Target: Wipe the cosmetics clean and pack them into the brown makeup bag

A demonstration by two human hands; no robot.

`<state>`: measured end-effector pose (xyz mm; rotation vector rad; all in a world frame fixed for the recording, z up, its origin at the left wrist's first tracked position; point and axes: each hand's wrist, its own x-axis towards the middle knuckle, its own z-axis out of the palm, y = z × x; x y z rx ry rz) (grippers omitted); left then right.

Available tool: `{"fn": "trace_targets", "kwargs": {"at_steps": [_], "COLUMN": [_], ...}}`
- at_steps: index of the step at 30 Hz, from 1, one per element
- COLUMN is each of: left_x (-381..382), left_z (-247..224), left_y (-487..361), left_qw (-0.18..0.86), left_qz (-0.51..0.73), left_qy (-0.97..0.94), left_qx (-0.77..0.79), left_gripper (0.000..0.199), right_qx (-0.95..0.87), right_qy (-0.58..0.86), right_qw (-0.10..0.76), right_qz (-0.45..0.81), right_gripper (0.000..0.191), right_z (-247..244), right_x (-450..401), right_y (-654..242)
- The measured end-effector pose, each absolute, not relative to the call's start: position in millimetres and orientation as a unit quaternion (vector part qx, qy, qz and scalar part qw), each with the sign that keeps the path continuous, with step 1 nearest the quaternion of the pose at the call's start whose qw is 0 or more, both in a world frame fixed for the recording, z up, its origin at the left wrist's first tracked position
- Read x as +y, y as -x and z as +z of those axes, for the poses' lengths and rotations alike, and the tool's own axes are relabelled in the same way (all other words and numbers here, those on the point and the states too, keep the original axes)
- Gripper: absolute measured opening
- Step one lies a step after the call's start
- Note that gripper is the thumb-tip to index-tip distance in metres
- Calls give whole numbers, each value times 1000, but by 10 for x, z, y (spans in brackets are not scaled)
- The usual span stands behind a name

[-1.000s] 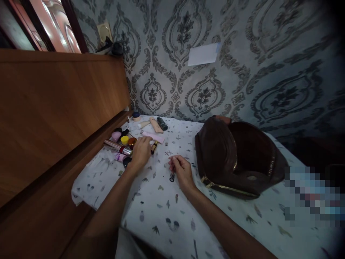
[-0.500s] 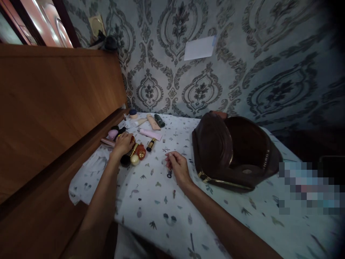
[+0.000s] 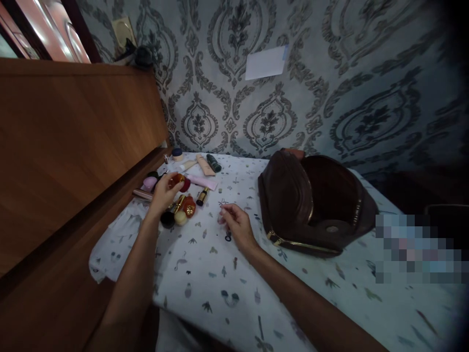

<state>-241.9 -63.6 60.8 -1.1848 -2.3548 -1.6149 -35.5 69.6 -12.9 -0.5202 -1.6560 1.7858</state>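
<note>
Amber-colored item [image 3: 179, 179]: located left of center in the frame, clamped between the thumb and fingers of the left hand [image 3: 164, 191]. The right hand [image 3: 240, 227] is at center, fingers curled, above a small item with a black ring [image 3: 228, 238]; whether the fingers are clamped on it cannot be told.

Labels: any print on the pink tube [image 3: 202, 182], peach tube [image 3: 205, 165] and dark green tube [image 3: 213, 163] is too small to read. The white sheet [image 3: 266, 63] on the wall, upper center, shows a blue strip at its right end.

Surroundings: a gold-and-black bottle [image 3: 202, 196], orange item with gold detail [image 3: 189, 207], cream-colored round item [image 3: 180, 218] and black round item [image 3: 167, 219] crowd the area near the left hand. A metallic pink cylinder [image 3: 142, 194] is partly hidden behind that hand. An open brown bag [image 3: 284, 190] occupies right of center on the printed cloth [image 3: 205, 264]. A pixelated patch masks the far right.
</note>
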Motion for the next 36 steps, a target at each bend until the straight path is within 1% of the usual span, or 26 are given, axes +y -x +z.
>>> {"fn": "trace_targets", "kwargs": {"at_steps": [2,4,5,7,9,12,18,23,29,34,36], "left_x": [-562,-490,-458,-404,-359,-300,-217,-214,-225,-225,-216], "left_z": [598,588,584,578,568,534,429,369,367,382,375], "left_y": [2300,2150,2072,1929,1814,1689,1566,1593,1610,1602,1591], "left_qw": [-93,-187,-217,-255,-278,-311,-328,-321,-333,-302,-311], "left_qz": [-604,-640,-649,-658,-659,-658,-623,-632,-628,-614,-620], "left_qy": [386,383,380,373,369,360,371,360,375,386,382], "left_qx": [-691,-639,-622,-602,-593,-584,-606,-607,-596,-619,-611], "left_gripper": [55,60,61,61,57,54,56,60,54,52,53], "right_qx": [-625,-619,-617,-616,-620,-627,-611,-586,-541,-518,-510], "right_qy": [190,180,173,156,140,124,135,136,128,139,140], "right_qw": [321,323,324,321,317,318,339,334,319,301,288], "right_qz": [685,693,696,702,704,700,702,726,767,788,798], "right_gripper": [45,58,64,72,77,76,58,57,52,55,57], "right_z": [-124,-110,-99,-74,-46,-6,11,12,32,24,18], "right_x": [685,673,666,651,632,602,587,610,628,643,651], "right_y": [359,362,362,354,339,314,317,324,291,291,297]}}
